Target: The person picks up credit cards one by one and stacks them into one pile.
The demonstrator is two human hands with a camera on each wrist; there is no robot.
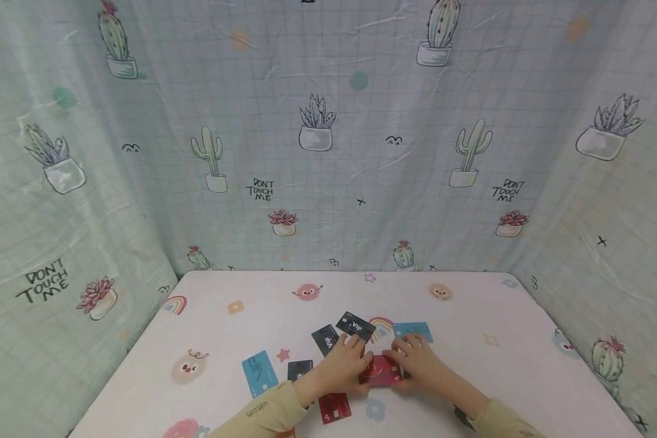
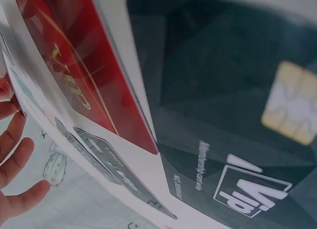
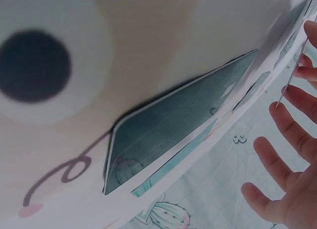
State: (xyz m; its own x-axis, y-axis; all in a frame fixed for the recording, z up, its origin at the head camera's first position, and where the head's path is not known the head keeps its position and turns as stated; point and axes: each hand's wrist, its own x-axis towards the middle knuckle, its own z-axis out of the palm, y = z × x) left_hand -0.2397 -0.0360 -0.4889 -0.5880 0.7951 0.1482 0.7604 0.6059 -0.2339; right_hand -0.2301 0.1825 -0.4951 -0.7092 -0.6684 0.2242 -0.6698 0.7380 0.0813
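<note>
A red card [image 1: 383, 371] is held between the two hands, one at each short side. My left hand [image 1: 346, 365] pinches its left side, thumb near the lower edge. The right hand [image 1: 420, 365] grips its right side with bent fingers. In the left wrist view, the red card's edge [image 2: 6, 87] shows by the fingertips, the other fingers spread. The right wrist view shows a thin card edge [image 3: 286, 87] at the fingers. Beyond the left hand lie a black VIP card [image 1: 356, 326] and another black card [image 1: 325, 339].
Around the hands lie a blue card [image 1: 260, 373], a black card [image 1: 299, 368], a red card [image 1: 334, 409] and another blue card [image 1: 413, 331]. The right forearm partly covers a dark card [image 1: 462, 418]. A patterned cloth [image 1: 328, 182] encloses the white table [image 1: 514, 365].
</note>
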